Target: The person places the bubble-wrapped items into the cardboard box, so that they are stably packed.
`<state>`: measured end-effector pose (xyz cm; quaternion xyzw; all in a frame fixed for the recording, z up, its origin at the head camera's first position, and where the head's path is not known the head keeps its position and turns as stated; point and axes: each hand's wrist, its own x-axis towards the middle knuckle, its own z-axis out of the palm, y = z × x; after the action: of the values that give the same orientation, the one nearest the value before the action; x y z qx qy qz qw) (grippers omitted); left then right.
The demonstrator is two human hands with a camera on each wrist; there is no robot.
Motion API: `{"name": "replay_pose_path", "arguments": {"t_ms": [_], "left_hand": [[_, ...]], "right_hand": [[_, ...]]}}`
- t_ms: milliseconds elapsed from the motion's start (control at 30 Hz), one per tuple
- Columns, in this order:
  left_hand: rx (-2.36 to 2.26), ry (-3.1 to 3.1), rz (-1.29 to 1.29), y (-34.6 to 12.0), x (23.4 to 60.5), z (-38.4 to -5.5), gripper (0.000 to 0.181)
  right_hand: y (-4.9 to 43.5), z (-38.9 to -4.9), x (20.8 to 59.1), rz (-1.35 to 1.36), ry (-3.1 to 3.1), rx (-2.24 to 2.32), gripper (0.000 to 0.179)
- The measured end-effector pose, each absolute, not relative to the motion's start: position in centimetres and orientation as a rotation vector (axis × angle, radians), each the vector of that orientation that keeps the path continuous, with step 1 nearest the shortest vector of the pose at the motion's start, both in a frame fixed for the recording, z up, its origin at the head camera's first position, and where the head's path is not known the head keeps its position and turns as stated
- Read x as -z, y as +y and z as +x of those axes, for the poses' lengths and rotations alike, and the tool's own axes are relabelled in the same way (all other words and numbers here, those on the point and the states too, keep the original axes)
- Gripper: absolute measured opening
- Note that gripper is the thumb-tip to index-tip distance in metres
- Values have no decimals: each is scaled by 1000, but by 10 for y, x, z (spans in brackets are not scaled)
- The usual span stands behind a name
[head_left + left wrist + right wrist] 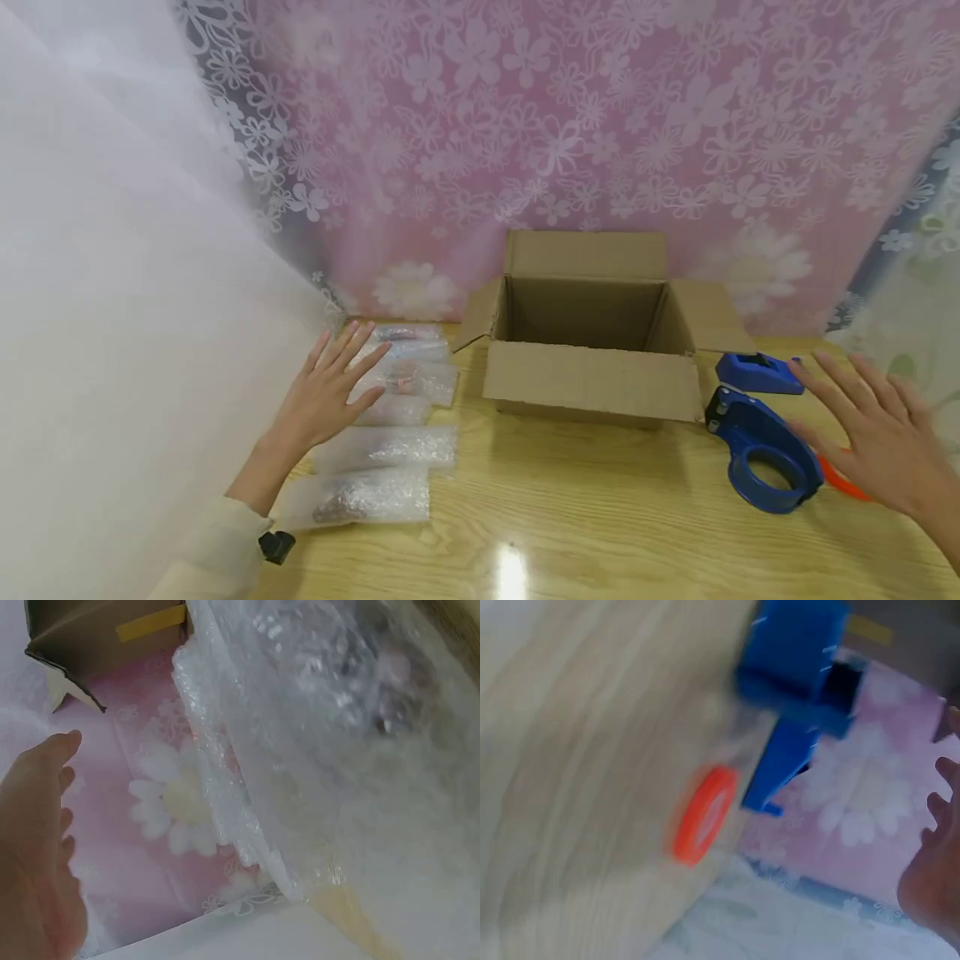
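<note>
My left hand [324, 393] hovers with its fingers spread above several bubble-wrapped packages [382, 448] lined up at the left of the table. It holds nothing. In the left wrist view the bubble wrap [322, 750] fills the right side, apart from the hand [37, 847]. My right hand [885, 437], fingers extended, is above the table's right side. Close to it are a blue hand-held tape dispenser [772, 500], a smaller blue tape dispenser [757, 375] and an orange ring [705, 816], partly hidden by the hand in the head view.
An open cardboard box [592, 383] stands at the back middle of the wooden table [585, 508], its flaps folded outward. Behind it hangs a pink flowered curtain [555, 125]. White sheeting [127, 275] borders the left side.
</note>
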<state>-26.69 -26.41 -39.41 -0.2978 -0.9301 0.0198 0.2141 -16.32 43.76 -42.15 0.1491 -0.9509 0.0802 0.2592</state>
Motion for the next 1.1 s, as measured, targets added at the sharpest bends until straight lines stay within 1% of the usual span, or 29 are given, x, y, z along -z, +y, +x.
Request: {"name": "replay_pose_path", "arguments": {"t_ms": [33,167,267,400,533,700,867,1000,1100], "left_hand": [[8,-2624,-828,-264,395,-266,67],[412,-2807,-910,-263,398,-257,63],[742,-2898,-983,-263,398,-249,61],[962,-2962,-1031,-265,402,-237,62],[946,-2996,-1067,-272,409,-225,66],[902,-2980,-1085,-285,414,-208,69],[874,-2951,-1115,-296,417,-197,64],[992,-2986,-1159,-306,421,-194,58],[1114,-3038,-1154,-312,428,-192,57]], "right_hand": [[434,-164,418,413,-2588,-339,69],[411,-169,396,420,-2581,-871,70],[393,-174,378,433,-2570,-1060,67],[371,-186,366,494,-2555,-1118,66],[352,-198,365,569,-2504,-1042,67],[333,-210,370,636,-2453,-919,65],[324,-216,375,581,-2487,-1035,63],[319,-217,383,518,-2500,-1117,60],[313,-217,390,487,-2477,-1137,56]]}}
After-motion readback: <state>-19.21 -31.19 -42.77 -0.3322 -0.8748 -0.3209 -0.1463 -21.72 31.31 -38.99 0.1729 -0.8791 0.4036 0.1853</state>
